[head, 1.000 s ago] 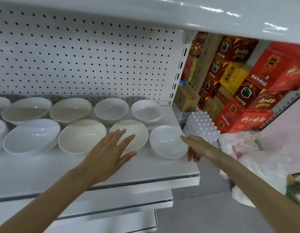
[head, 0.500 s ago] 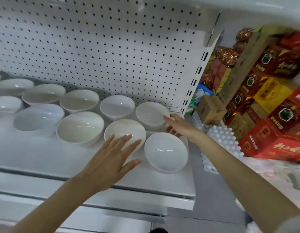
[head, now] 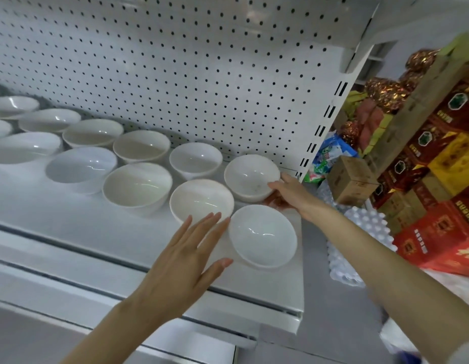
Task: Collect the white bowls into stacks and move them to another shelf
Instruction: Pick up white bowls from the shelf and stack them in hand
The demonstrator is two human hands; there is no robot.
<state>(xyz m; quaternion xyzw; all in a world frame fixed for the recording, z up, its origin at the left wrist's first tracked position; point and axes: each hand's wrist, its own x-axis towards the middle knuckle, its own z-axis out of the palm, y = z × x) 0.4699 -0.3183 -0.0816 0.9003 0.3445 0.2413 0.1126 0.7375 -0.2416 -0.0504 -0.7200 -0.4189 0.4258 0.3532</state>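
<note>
1. Head view: white bowls [head: 137,186] are sitting upright in 2 rows on the shelf [head: 70,219]. The rows are running from the picture's left edge to the shelf's right end, in front of the pegboard [head: 175,74].
2. The right hand [head: 288,193] is reaching in from the right to the rear bowl [head: 250,177]. This is the last bowl in the back row, near the pegboard's slotted upright.
3. Its thumb is lying over the rear bowl's near rim and its fingers are curling round the outer wall below, so it is grasping that bowl. Whether the bowl is lifting off the shelf cannot be told.
4. The left hand [head: 186,256] is hovering over the front of the shelf, palm down. Its fingers are straight, slightly spread and released, holding nothing.
5. Its fingertips [head: 216,215] are lying at the near rim of the cream bowl [head: 202,200], beside the front bowl [head: 262,236]. Whether they are touching either bowl cannot be told.
6. The front bowl is sitting at the right end of the front row, near the shelf's right edge and just beside the rear bowl.
7. Beyond the shelf's right end, red boxes [head: 438,232] are standing in stacks. A brown carton [head: 351,182] and a white bumpy pack [head: 364,222] are sitting beside them.
</note>
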